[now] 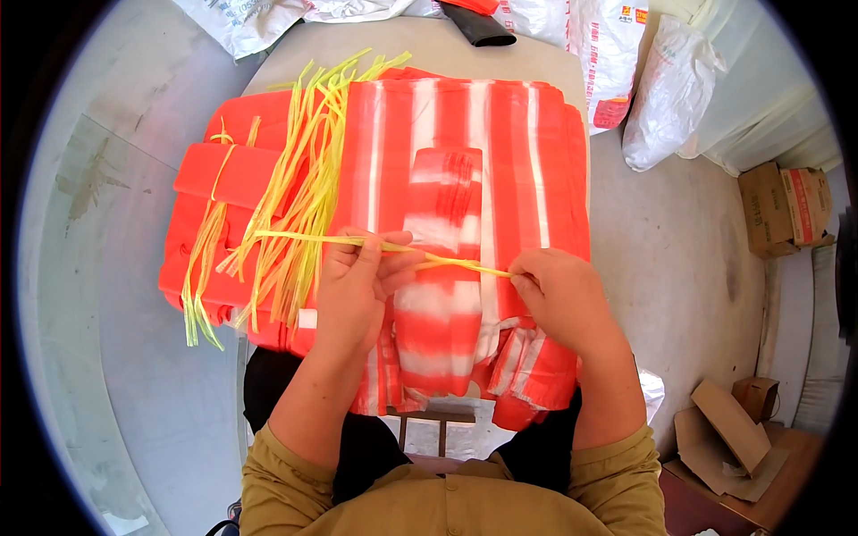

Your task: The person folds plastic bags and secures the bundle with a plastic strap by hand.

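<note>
The red-and-white roll (438,330) points away from the body. Left hand (357,277), nearer to it, and right hand (561,290), right of it, pinch a yellow strip (451,261) that crosses above it, side to side. More yellow strips (322,161) lie left of it.

the strand (456,262) in the grip is yellow. right beneath it, the rolled bundle (438,317) is red, with cloudy white bands crossing it. under and beyond the grip, the stack (509,179) is red with straight white stripes of uneven width. left of the grip, the loose strands (329,143) are bright yellow; farther left, the folded pile (181,259) is plain red. on the wearer's side of the grip, the shirt (438,505) is mustard-brown. well beyond the grip, the tabletop (384,46) is beige and the sack (612,49) white with red print.
</note>
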Motion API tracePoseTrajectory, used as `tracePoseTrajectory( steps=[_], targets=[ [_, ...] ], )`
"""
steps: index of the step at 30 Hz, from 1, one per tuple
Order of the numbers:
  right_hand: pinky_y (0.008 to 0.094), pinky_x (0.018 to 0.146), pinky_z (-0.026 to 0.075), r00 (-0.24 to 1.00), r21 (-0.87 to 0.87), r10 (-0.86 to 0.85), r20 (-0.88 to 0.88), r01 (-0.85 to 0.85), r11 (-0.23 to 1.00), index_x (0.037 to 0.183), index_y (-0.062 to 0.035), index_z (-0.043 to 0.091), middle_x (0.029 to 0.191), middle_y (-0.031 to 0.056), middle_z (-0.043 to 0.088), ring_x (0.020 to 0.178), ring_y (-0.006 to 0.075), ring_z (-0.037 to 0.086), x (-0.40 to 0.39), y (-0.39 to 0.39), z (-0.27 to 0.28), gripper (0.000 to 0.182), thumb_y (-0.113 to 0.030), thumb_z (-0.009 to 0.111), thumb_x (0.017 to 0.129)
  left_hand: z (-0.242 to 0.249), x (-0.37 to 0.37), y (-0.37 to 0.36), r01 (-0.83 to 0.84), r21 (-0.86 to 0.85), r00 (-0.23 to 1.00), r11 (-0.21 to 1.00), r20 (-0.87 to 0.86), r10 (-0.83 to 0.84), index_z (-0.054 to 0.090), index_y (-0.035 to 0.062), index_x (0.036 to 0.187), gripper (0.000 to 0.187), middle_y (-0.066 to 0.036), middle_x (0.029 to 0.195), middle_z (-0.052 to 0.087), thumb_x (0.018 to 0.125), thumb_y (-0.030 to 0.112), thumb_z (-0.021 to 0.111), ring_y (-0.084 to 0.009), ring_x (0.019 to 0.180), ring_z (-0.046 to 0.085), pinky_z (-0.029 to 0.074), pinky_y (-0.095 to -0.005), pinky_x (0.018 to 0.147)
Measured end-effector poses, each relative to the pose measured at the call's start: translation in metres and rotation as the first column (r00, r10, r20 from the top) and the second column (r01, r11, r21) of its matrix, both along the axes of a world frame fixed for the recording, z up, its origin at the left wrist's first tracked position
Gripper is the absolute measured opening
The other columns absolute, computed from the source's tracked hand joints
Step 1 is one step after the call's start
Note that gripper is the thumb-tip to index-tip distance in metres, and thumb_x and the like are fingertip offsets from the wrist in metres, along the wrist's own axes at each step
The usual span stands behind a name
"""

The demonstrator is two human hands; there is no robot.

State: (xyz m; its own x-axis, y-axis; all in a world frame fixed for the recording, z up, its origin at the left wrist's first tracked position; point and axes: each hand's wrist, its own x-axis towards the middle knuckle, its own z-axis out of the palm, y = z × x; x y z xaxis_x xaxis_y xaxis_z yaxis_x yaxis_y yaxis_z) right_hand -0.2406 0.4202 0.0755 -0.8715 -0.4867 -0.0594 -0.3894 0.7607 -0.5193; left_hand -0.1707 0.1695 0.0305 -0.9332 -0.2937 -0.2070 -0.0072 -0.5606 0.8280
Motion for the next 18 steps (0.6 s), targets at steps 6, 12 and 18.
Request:
tracePoseTrajectory(
  steps=[6,12,18],
  targets=[
    [0.0354,0.083,0.053,0.944,-0.353,0.166,0.286,-0.057,0.934,0.085,-0.0007,0.067,0.11,0.012,0.073,0.093,0.0216,0.066,-0.01,0.01,0.001,0.006,-0.003,0.064,0.09,-0.001,-0.002,0.004,-0.071,0.079,0.994,0.994,0.088,0.064,0.058,0.0036,0.119,0.017,-0.017,0.121,0.07,0.113,0.016,0.048,-0.0292,0.111,0.074,0.065,-0.0304,0.081],
    [0.0325,0.088,0.05,0.66,-0.695,0.381,0.648,0.307,0.651,0.084,-0.002,0.064,0.119,0.0127,0.071,0.1,0.0162,0.063,-0.01,-0.013,-0.008,0.011,-0.007,0.061,0.094,0.0,-0.001,0.016,-0.043,0.042,0.99,0.998,0.139,0.037,0.059,0.0036,0.119,0.018,-0.014,0.124,0.068,0.112,0.017,0.05,-0.0281,0.119,0.07,0.062,-0.0339,0.09],
    [0.0301,0.087,0.05,0.698,-0.689,0.3,0.65,0.375,0.62,0.109,0.0016,0.07,0.119,0.0103,0.071,0.098,0.0141,0.062,-0.006,-0.026,-0.023,0.021,-0.012,0.058,0.099,-0.006,0.001,0.019,-0.035,0.048,0.995,0.998,0.098,0.03,0.059,0.0037,0.12,0.017,-0.013,0.123,0.068,0.112,0.017,0.051,-0.0264,0.117,0.07,0.06,-0.0352,0.093]
  ],
)
